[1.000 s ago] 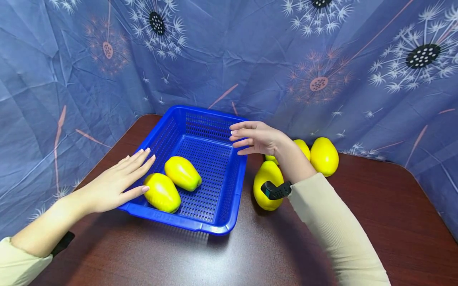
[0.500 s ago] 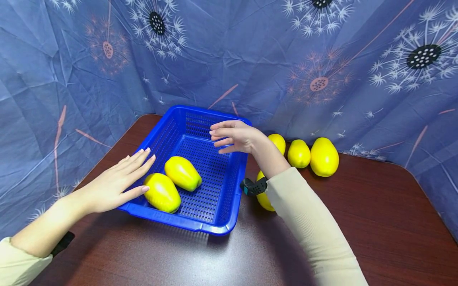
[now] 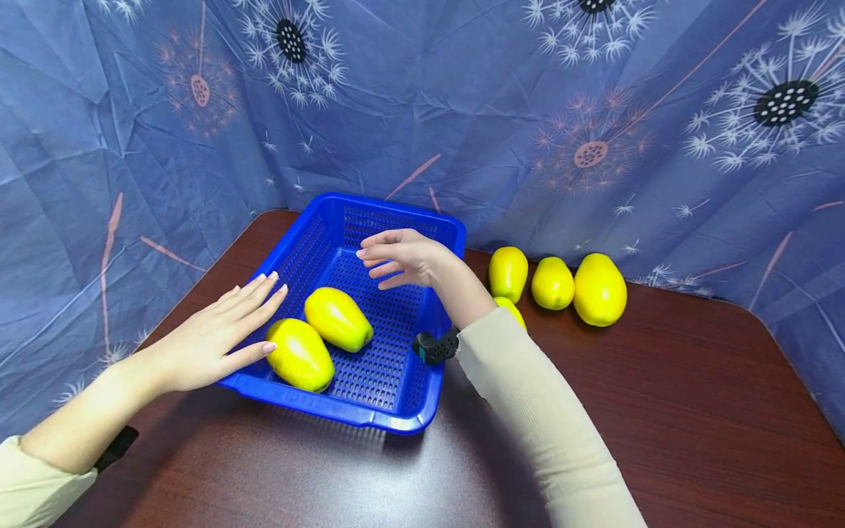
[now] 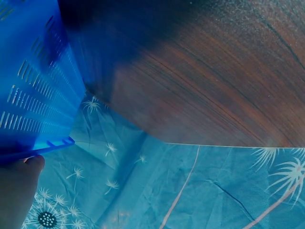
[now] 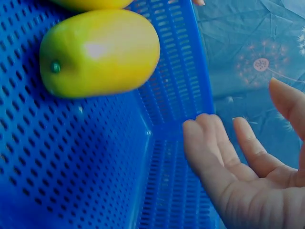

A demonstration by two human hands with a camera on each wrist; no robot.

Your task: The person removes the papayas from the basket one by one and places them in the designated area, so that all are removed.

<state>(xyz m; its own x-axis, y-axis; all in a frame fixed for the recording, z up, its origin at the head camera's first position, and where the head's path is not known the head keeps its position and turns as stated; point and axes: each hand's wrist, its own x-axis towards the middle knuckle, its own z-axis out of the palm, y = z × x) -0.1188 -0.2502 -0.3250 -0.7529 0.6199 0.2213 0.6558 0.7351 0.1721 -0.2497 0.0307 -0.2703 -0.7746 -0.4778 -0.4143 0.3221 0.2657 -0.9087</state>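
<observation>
A blue plastic basket point(image 3: 297, 400) with perforated sides stands on the table, two yellow papayas point(image 3: 338, 320) lying in its left front part. My left hand point(image 3: 211, 337) rests on the basket's left rim with its fingers extended, near the closer papaya point(image 3: 300, 356). In the left wrist view a fingertip point(image 4: 34, 164) shows against the rim. Over the basket's inside hovers my right hand point(image 3: 405, 258), fingers loosely bent and holding nothing. The right wrist view shows its palm point(image 5: 257, 195) beside the basket wall, apart from the greenish-tipped papaya point(image 5: 100, 53).
Right of the basket, three papayas stand in a row at the back: one nearest the basket point(image 3: 508, 273), a middle one point(image 3: 553, 283) and a larger one point(image 3: 599, 290). Another papaya point(image 3: 511, 311) is mostly hidden by the right sleeve. A dandelion-print cloth point(image 3: 462, 132) hangs behind the brown table point(image 3: 693, 411).
My right hand has moved left, from the basket's right rim to over its middle, uncovering the papayas behind the arm. My left hand and the two papayas in the basket stay put.
</observation>
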